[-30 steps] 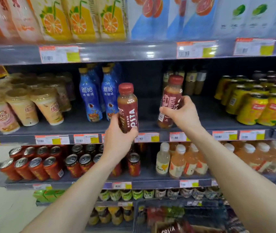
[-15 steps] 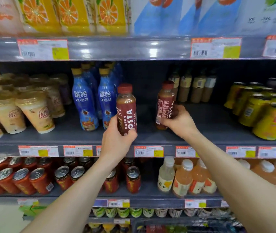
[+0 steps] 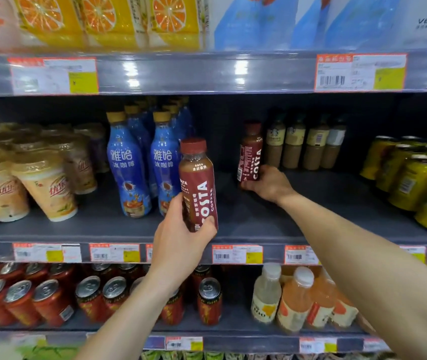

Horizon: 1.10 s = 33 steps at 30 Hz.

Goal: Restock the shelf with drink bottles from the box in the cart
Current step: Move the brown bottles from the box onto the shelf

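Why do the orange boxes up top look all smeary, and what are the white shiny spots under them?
Head view: the orange cartons are blurred near the frame's top edge; the white spots are glare on the shiny shelf rail; the Costa bottle in the middle is sharp.

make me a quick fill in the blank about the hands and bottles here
1. The left hand grips a Costa coffee bottle to the ____ of the blue bottles.
2. The right hand holds a second Costa bottle just ____ of the beige bottles.
3. The cans on the shelf below are ____.
Missing: right, left, red
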### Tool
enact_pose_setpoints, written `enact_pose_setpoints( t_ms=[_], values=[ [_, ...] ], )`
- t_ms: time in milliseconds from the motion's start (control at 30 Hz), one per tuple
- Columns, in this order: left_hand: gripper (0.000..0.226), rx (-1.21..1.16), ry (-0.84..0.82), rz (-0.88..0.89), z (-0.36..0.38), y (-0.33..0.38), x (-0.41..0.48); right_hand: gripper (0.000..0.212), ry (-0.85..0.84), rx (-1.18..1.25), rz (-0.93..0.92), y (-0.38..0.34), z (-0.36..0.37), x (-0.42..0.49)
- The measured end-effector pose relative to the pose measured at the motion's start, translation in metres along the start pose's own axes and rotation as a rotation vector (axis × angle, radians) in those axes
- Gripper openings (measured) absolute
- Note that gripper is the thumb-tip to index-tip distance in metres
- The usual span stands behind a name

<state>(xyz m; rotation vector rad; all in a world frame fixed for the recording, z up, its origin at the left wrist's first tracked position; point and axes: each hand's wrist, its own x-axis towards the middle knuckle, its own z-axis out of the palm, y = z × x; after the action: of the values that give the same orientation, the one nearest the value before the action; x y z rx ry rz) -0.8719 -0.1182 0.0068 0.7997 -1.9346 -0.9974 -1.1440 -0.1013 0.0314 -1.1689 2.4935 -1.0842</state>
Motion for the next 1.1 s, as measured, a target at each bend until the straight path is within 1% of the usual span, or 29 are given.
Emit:
enact_pose_setpoints(
  t_ms=[233, 400, 567, 667, 800, 933, 1100],
  values=[
    [0.046, -0.023, -0.032, 0.027, -0.004, -0.003, 0.006, 0.058, 0.042, 0.006, 0.073, 0.008, 0.006, 0.051],
    [0.039, 0.008, -0.055, 0.025, 0.005, 0.000, 0.024, 0.062, 0.041, -0.006, 0.078, 0.016, 0.003, 0.062],
    [0.042, 0.128, -0.118, 0.030, 0.034, 0.010, 0.068, 0.061, 0.042, 0.025, 0.076, 0.024, 0.001, 0.061],
    [0.042, 0.131, -0.152, -0.010, 0.054, 0.010, 0.103, 0.057, 0.044, 0.033, 0.051, 0.026, 0.002, 0.060],
    [0.051, 0.105, -0.201, -0.077, 0.071, 0.001, 0.140, 0.058, 0.050, 0.059, 0.028, 0.030, 0.003, 0.060],
    [0.061, 0.097, -0.171, -0.120, 0.082, -0.003, 0.164, 0.060, 0.048, 0.078, 0.028, 0.033, 0.005, 0.062],
    [0.059, 0.108, -0.105, -0.167, 0.097, -0.008, 0.178, 0.059, 0.061, 0.025, 0.001, 0.032, 0.008, 0.063]
  ],
)
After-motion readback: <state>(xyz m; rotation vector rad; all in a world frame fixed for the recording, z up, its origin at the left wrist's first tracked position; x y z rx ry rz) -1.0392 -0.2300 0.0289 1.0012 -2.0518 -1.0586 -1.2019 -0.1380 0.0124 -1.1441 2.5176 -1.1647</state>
